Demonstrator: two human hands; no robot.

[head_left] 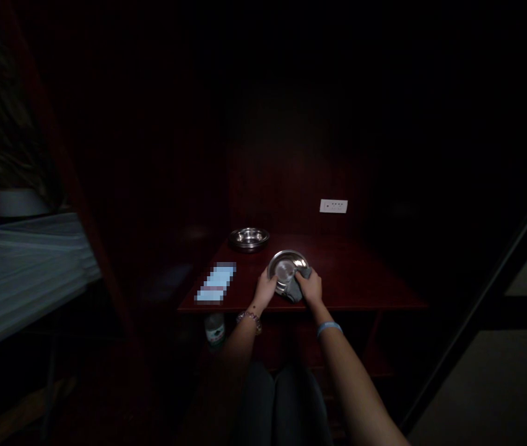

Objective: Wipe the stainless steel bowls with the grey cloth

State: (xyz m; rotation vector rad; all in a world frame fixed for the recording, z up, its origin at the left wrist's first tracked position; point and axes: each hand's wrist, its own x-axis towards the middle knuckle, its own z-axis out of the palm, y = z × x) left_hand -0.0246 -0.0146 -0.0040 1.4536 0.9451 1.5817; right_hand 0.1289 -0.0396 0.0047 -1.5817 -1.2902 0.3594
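Note:
A shiny round metal dish (285, 267) is held up over the front of the dark red table, tilted towards me. My left hand (265, 290) grips its left rim, thumb on the inner side. In my right hand (310, 287) is a grey cloth (295, 290), pressed against the dish's lower right inside and rim. The right fingers are closed round the cloth and partly hidden by it. Behind and to the left, more metal dishes (249, 239), seemingly stacked, rest on the table.
The dark red table (360, 279) meets a back wall with a white socket panel (333, 206). A blurred-out bright rectangle (217, 282) lies at the table's left. Below the tabletop stands a bottle (215, 329). Stacked translucent trays (26, 266) are at far left.

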